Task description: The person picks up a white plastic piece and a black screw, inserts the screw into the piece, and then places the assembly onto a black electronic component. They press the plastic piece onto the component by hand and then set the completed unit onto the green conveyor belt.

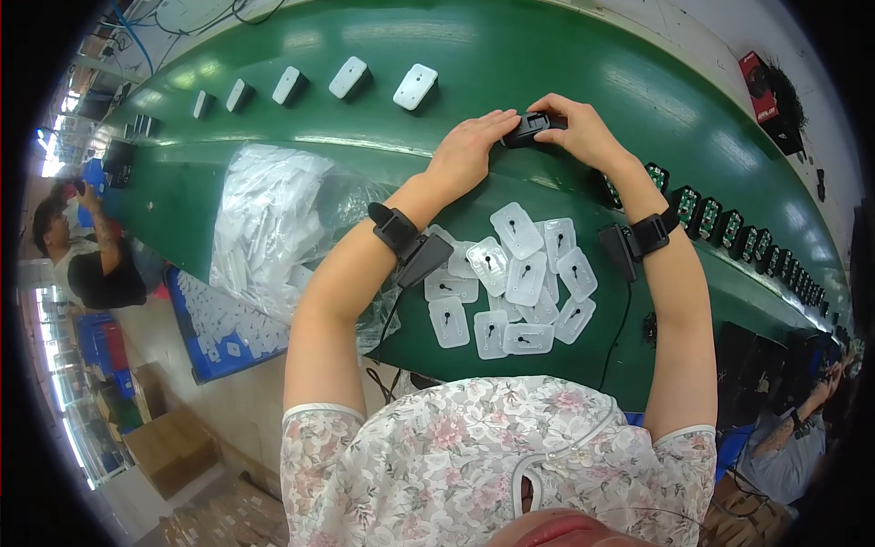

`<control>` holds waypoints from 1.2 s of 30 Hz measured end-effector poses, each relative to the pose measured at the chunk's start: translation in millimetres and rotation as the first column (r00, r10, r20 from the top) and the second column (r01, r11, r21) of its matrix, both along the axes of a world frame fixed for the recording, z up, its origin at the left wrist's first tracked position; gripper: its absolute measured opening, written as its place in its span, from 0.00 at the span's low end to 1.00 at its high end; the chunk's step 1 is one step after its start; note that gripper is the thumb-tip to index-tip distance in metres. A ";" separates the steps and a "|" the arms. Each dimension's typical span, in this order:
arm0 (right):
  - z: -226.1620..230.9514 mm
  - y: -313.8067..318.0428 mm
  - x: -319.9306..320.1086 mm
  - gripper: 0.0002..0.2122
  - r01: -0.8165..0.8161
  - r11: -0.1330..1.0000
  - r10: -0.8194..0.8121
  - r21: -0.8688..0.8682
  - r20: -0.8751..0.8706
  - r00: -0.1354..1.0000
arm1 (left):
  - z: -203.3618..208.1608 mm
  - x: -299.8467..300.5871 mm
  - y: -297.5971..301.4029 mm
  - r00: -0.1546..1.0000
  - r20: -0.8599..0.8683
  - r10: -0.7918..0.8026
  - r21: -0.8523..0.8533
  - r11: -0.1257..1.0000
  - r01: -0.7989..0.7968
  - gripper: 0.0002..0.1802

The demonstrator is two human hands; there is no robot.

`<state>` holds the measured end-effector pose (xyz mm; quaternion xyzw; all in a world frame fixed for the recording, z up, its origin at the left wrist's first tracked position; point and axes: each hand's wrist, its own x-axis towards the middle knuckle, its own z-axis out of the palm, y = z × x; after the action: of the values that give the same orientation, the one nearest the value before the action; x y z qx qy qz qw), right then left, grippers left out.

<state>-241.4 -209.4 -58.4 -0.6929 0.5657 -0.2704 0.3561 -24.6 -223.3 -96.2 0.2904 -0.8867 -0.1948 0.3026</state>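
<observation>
Between my hands, on the far part of the green table, is a small black plastic casing (526, 133). My left hand (468, 153) rests against its left side, fingers pressed together and partly around it. From the right, my right hand (583, 133) grips the same casing between thumb and fingers. Nearer to me lies a loose pile of translucent white plastic covers (526, 276), each with a small black piece on it. To the upper left stand several black casings topped with white covers (416, 87), spaced out in a row.
A clear plastic bag (273, 219) of white parts lies left of the pile. Black casings with green circuit boards (707, 217) line the right side. A blue bin (205, 360) of small white pieces is at lower left. Other people (87, 242) sit at both ends.
</observation>
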 end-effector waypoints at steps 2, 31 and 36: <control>0.6 0.0 2.4 0.16 -0.007 1.000 0.007 0.000 -0.007 1.000 | -0.9 1.5 -1.1 1.000 0.001 0.006 -0.011 1.000 -0.006 0.25; -20.6 5.4 27.7 0.15 -0.043 0.937 -0.051 -0.347 -0.256 0.965 | 4.8 21.8 -6.4 0.968 0.248 0.036 -0.174 0.985 0.009 0.33; -17.1 -0.7 13.3 0.14 -0.114 0.923 -0.024 -0.366 -0.353 0.935 | 10.9 7.3 -6.9 0.967 0.255 0.011 -0.198 0.979 0.041 0.31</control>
<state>-228.2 -210.1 -75.5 -0.7987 0.5404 -0.2388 0.1143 -17.2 -230.2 -85.3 0.2739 -0.9355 -0.0674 0.2127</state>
